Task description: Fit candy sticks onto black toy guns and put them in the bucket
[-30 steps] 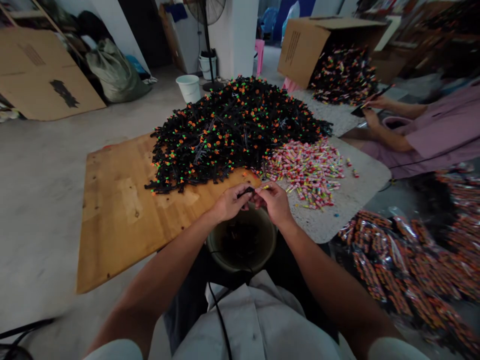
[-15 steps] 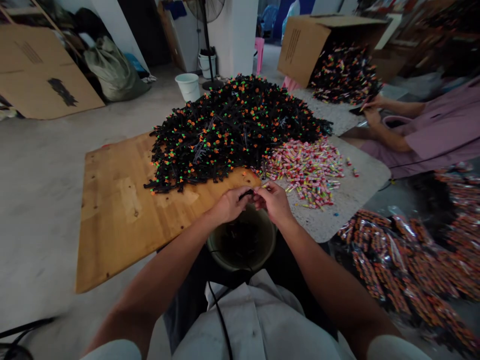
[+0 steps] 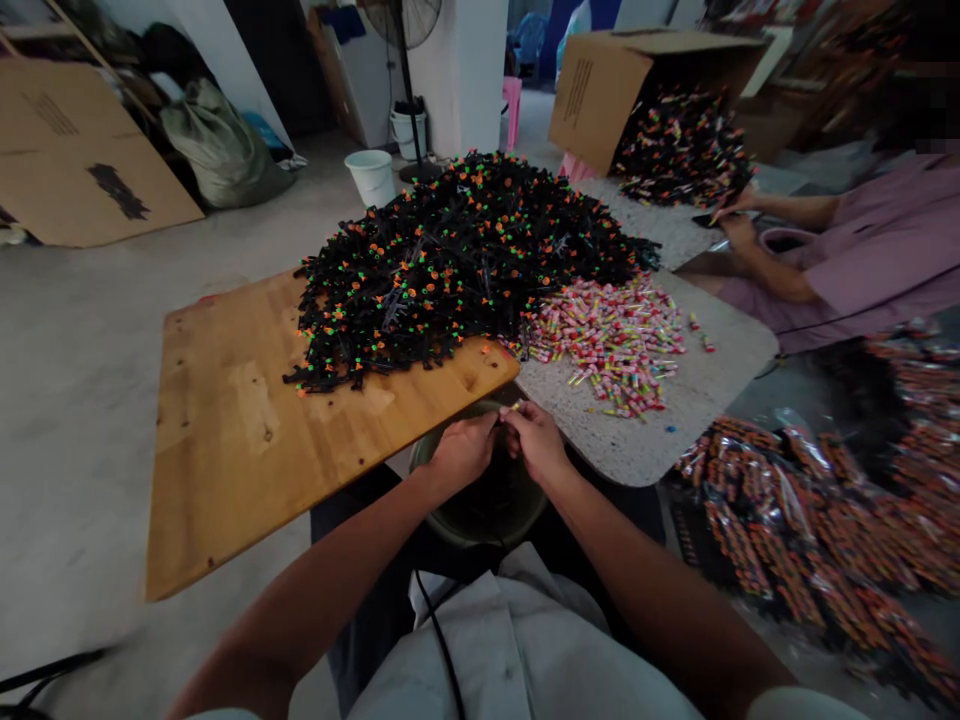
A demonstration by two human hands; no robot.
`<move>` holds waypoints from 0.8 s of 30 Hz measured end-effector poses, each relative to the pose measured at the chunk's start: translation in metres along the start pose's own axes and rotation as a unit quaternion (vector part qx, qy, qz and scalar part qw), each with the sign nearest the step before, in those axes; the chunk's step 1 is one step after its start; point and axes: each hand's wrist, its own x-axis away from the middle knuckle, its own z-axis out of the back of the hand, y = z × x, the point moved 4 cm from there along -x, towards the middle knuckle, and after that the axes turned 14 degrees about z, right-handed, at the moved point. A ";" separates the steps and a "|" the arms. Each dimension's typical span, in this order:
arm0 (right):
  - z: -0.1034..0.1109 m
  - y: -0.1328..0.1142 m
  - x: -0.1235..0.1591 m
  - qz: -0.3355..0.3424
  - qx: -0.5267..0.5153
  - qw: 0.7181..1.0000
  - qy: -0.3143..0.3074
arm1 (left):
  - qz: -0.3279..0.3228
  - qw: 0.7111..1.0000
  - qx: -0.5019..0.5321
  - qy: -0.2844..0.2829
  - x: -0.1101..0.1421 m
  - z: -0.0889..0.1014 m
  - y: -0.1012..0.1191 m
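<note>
My left hand is closed, its thumb and fingers pinching a small black plastic toy piece that is mostly hidden. Fingertip to fingertip with it, my right hand pinches a small yellow-ended tube. Both hands are over a greenish bucket between my knees, with dark pieces dimly visible inside. Beyond them rises a big heap of black plastic toy pieces with orange and green tips. To its right lies a pile of small pink, red and yellow tubes.
A wooden board extends left, beside a speckled grey tabletop. Bagged orange and black goods lie at right. Across the table, a person in a mauve top works near a tipped cardboard box. A white bucket stands behind.
Both hands have dropped slightly toward me, off the board's corner and over the bucket. The black piece, visible earlier in my left hand, is now mostly covered by fingers.
</note>
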 end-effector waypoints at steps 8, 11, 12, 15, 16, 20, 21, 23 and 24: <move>0.045 -0.025 -0.005 -0.016 0.204 0.930 -0.306 | -0.076 0.964 0.199 -0.160 -0.053 0.066 -0.027; 0.083 -0.040 -0.032 0.033 0.407 0.899 -0.157 | 0.080 0.982 0.153 0.079 -0.092 0.092 -0.056; 0.094 -0.045 -0.042 0.045 0.486 0.869 -0.082 | 0.127 0.976 0.113 0.137 -0.100 0.095 -0.062; 0.112 -0.050 -0.067 0.011 0.636 0.771 0.022 | 0.200 0.961 0.003 0.191 -0.114 0.091 -0.069; 0.113 -0.047 -0.074 -0.010 0.658 0.753 0.021 | 0.208 0.960 -0.018 0.188 -0.117 0.089 -0.070; 0.108 -0.038 -0.088 -0.039 0.700 0.713 -0.021 | 0.223 0.962 -0.037 0.154 -0.119 0.084 -0.071; 0.106 -0.036 -0.090 -0.034 0.705 0.708 -0.032 | 0.225 0.962 -0.027 0.150 -0.119 0.085 -0.072; 0.102 -0.035 -0.091 -0.017 0.709 0.703 -0.054 | 0.231 0.963 0.017 0.139 -0.119 0.087 -0.074; 0.101 -0.035 -0.091 -0.011 0.708 0.703 -0.063 | 0.237 0.960 0.061 0.134 -0.118 0.088 -0.077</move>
